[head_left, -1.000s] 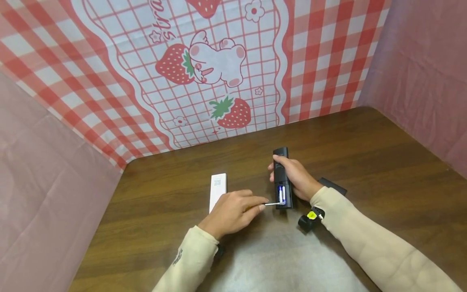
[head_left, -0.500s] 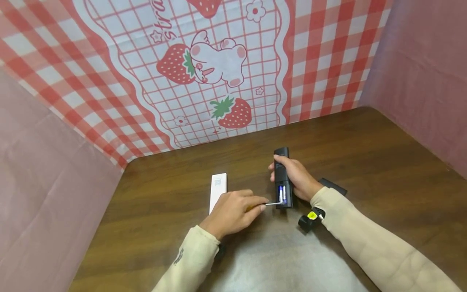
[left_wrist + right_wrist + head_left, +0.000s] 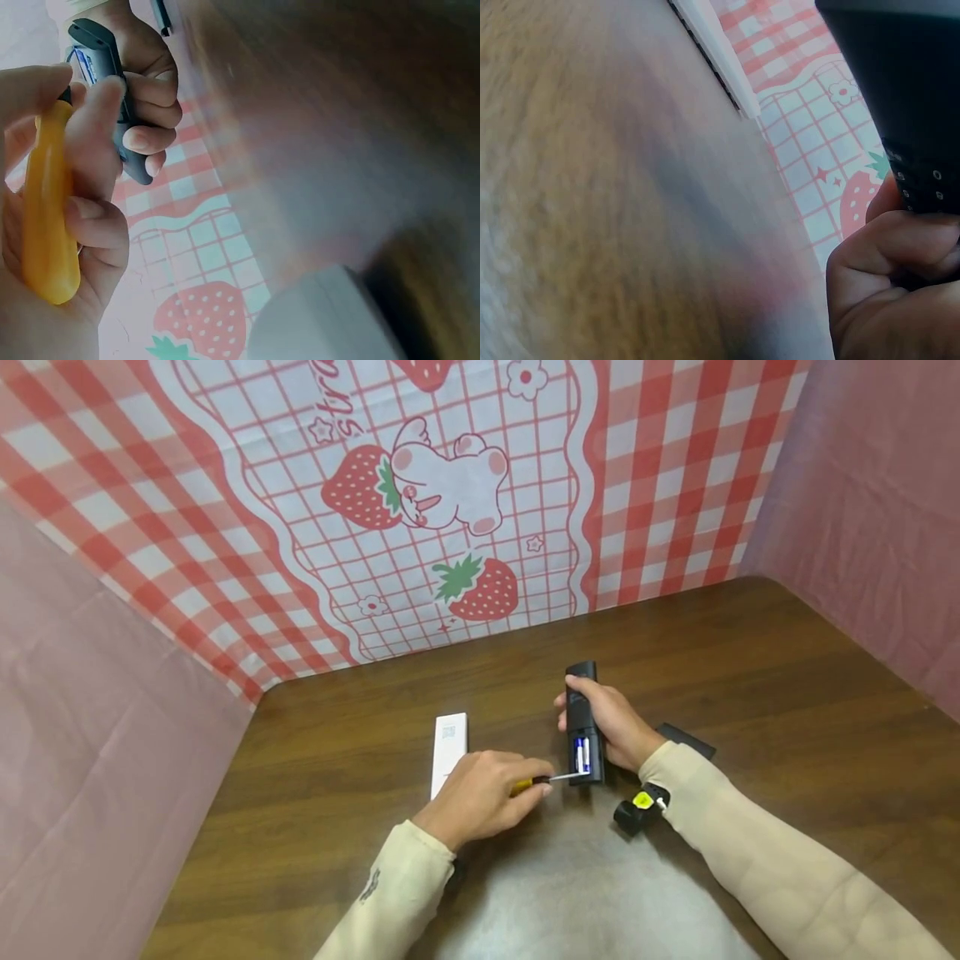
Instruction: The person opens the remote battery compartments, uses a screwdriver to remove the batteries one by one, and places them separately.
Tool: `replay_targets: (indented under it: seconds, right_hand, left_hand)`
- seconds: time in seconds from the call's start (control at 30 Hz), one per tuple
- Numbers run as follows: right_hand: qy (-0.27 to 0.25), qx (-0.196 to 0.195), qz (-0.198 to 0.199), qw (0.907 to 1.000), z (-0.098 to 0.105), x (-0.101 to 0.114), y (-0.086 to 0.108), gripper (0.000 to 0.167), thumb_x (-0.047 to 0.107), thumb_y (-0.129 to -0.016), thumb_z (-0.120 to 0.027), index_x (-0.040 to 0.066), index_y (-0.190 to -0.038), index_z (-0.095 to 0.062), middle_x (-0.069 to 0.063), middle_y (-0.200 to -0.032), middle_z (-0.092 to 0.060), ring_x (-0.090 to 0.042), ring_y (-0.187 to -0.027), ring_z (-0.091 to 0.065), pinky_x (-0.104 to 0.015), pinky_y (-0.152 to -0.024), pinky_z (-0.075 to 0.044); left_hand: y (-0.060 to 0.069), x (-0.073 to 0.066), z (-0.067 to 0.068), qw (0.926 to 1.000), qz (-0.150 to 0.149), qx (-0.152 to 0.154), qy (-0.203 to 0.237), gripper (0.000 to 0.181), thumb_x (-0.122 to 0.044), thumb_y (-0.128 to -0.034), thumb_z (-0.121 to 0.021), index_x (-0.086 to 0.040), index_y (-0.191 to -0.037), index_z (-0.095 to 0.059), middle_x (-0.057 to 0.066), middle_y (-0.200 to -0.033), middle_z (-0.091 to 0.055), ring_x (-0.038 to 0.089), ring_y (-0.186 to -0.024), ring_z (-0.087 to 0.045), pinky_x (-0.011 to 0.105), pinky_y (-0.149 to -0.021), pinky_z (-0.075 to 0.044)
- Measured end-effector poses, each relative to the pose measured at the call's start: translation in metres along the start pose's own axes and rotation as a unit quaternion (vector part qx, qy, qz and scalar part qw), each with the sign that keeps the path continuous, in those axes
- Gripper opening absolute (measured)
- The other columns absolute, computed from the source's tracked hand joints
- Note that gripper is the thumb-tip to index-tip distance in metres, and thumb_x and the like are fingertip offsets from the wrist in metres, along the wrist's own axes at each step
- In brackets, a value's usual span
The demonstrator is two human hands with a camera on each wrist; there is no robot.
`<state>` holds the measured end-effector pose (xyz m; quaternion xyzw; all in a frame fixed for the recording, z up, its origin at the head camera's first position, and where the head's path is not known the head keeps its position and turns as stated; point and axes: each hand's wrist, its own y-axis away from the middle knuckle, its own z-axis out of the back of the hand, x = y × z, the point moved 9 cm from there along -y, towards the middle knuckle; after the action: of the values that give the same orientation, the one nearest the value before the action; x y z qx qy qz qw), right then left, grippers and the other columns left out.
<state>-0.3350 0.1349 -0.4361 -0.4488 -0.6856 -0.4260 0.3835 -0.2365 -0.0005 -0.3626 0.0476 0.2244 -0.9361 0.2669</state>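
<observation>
Clasping a yellow screwdriver [image 3: 522, 787] back-up in the head view, the left grip [image 3: 476, 797] is pointing its shaft into the battery bay [image 3: 582, 754] of a black remote [image 3: 580, 714]; the right grip [image 3: 618, 724] is holding this remote short of the far edge of the brown tabletop [image 3: 322, 793], where checked cloth [image 3: 675, 485] is hanging. Left wrist view: fingers are wrapping the yellow handle [image 3: 51, 210]. Right wrist view: fingers are clasping the remote beside number keys [image 3: 939, 175].

Head view: bright enough, mostly sharp; whitish glare on near tabletop [image 3: 600, 893], soft shadow beside right sleeve [image 3: 780, 843]. Both wrist views: tabletop smeared, blurry; printed cloth [image 3: 187, 247] washed out but readable.
</observation>
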Motion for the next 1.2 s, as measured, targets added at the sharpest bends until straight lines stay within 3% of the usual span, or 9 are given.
replay_targets:
  seconds: [0.37, 0.6, 0.73, 1.2]
  right_hand:
    - [-0.011, 0.005, -0.006, 0.9999, -0.0037, -0.0027, -0.0012, 0.046, 0.039, -0.105, -0.048, -0.005, -0.119, -0.049, -0.006, -0.093, -0.061, -0.012, -0.065, -0.062, -0.026, -0.065, -0.049]
    - [-0.004, 0.016, -0.008, 0.9998, -0.0053, -0.0029, 0.0, 0.048, 0.04, -0.105, -0.046, -0.006, -0.12, -0.049, -0.008, -0.093, -0.06, -0.012, -0.067, -0.062, -0.026, -0.067, -0.049]
    - [0.001, 0.017, -0.009, 0.9998, -0.0048, -0.0037, -0.0002, 0.045, 0.04, -0.105, -0.046, -0.004, -0.114, -0.052, -0.006, -0.083, -0.061, -0.012, -0.066, -0.061, -0.027, -0.067, -0.049]
    - [0.018, 0.01, -0.002, 0.9998, -0.0022, -0.0026, -0.0002, 0.045, 0.04, -0.106, -0.045, -0.003, -0.111, -0.053, -0.004, -0.075, -0.061, -0.013, -0.065, -0.061, -0.028, -0.069, -0.048]
  left_hand:
    - [-0.0031, -0.0058, -0.0029, 0.9982, -0.02, -0.006, -0.056, 0.024, -0.034, -0.1014, -0.059, -0.023, -0.11, -0.078, -0.012, -0.079, -0.067, -0.001, -0.062, -0.055, 0.022, -0.052, -0.044]
    - [-0.0038, -0.0048, -0.0008, 0.999, -0.017, -0.003, -0.042, 0.021, -0.031, -0.1002, -0.06, -0.022, -0.103, -0.079, -0.013, -0.077, -0.068, -0.002, -0.062, -0.055, 0.021, -0.051, -0.043]
    - [-0.003, -0.0044, -0.0006, 0.999, -0.021, -0.015, -0.036, 0.02, -0.03, -0.0993, -0.061, -0.021, -0.1, -0.079, -0.013, -0.075, -0.067, -0.002, -0.061, -0.056, 0.02, -0.052, -0.044]
    - [-0.0028, -0.0019, -0.004, 0.9993, -0.014, 0.001, -0.034, 0.024, -0.033, -0.1024, -0.057, -0.023, -0.107, -0.078, -0.013, -0.086, -0.071, -0.001, -0.071, -0.063, 0.024, -0.058, -0.05]
